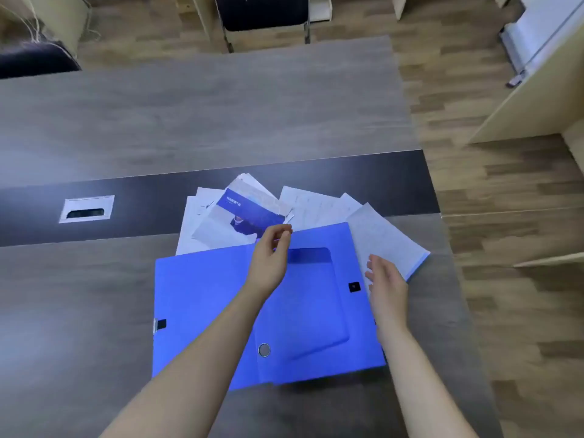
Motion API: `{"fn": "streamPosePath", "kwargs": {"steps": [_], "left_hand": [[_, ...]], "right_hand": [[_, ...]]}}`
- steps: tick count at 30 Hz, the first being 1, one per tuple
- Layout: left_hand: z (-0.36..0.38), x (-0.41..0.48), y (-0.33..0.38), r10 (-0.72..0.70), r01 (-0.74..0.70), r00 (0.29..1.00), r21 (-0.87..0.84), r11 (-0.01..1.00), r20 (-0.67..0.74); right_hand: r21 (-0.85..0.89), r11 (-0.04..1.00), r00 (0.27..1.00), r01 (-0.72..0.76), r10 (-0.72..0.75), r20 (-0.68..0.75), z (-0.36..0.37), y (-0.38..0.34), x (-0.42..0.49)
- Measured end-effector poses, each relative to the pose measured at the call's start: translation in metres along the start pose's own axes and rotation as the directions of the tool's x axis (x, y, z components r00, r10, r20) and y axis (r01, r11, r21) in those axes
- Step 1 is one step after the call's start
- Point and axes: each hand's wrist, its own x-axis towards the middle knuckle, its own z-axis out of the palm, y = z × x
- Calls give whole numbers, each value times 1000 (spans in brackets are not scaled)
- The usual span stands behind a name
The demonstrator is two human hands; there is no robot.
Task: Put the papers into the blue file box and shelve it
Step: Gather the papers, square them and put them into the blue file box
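The blue file box (205,311) lies flat on the table in front of me, with a black clasp on its left edge and another on its right. Loose white papers (319,207) and a blue-and-white brochure (243,213) are fanned out beyond its far edge, partly hidden under it. More white sheets (385,238) stick out at its right. My left hand (270,260) hovers over the box's far edge, fingers loosely curled, fingertips at the brochure's near corner. My right hand (387,289) is open by the box's right edge, next to those sheets.
The grey wooden table (189,115) has a dark strip with a metal cable port (87,208). A black chair (265,14) stands beyond the far side. A pale cabinet (531,99) stands on the right on the wood floor.
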Motion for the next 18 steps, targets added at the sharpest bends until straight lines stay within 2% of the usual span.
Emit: {"fn": "streamPosePath", "kwargs": {"steps": [5, 8, 10, 14, 16, 18], "left_hand": [[7, 52, -23, -87, 80, 996, 241, 967, 20], [12, 74, -39, -54, 42, 998, 519, 854, 8], [15, 83, -46, -23, 17, 1000, 639, 769, 1], [20, 86, -49, -47, 35, 999, 725, 688, -3], [22, 87, -55, -128, 52, 990, 699, 713, 57], [22, 85, -59, -161, 69, 983, 631, 773, 89]], "right_hand": [[-111, 989, 975, -97, 72, -208, -13, 35, 38], [-160, 964, 946, -211, 161, -280, -11, 44, 53], [-137, 951, 922, -278, 225, -314, -6, 48, 62], [-16, 967, 906, -253, 231, -355, 1, 50, 77], [-3, 973, 925, -229, 217, -313, 4, 47, 87], [-78, 975, 948, -208, 182, -260, 10, 40, 95]]}}
